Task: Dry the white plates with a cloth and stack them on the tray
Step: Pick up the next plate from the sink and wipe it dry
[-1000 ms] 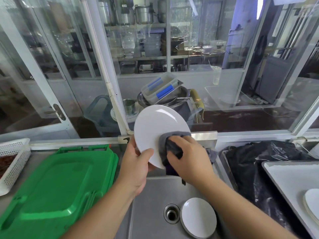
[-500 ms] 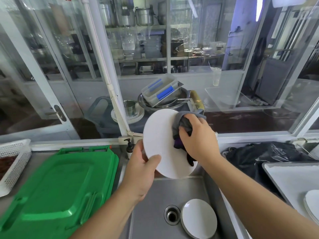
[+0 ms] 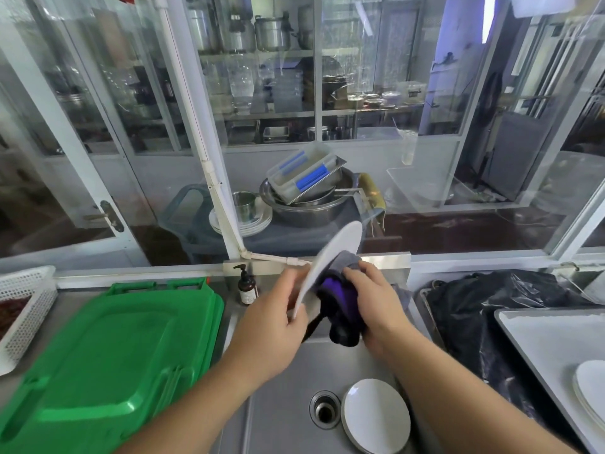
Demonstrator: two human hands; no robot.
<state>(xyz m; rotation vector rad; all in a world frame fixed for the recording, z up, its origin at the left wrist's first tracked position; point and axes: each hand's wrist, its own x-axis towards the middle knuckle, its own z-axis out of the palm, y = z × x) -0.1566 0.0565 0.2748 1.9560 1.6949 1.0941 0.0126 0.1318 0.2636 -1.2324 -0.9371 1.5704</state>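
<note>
Above the steel sink (image 3: 288,381), our left hand (image 3: 271,326) pinches the round white plate (image 3: 330,257) edge-on, tilted toward one o'clock, while our right hand (image 3: 376,303) clamps the grey-purple cloth (image 3: 340,299) against its face.

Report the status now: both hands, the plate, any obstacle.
Left hand grips white plate at lower edge. Right hand presses cloth on it. Plate tilted over sink. No obstacle seen.
</note>
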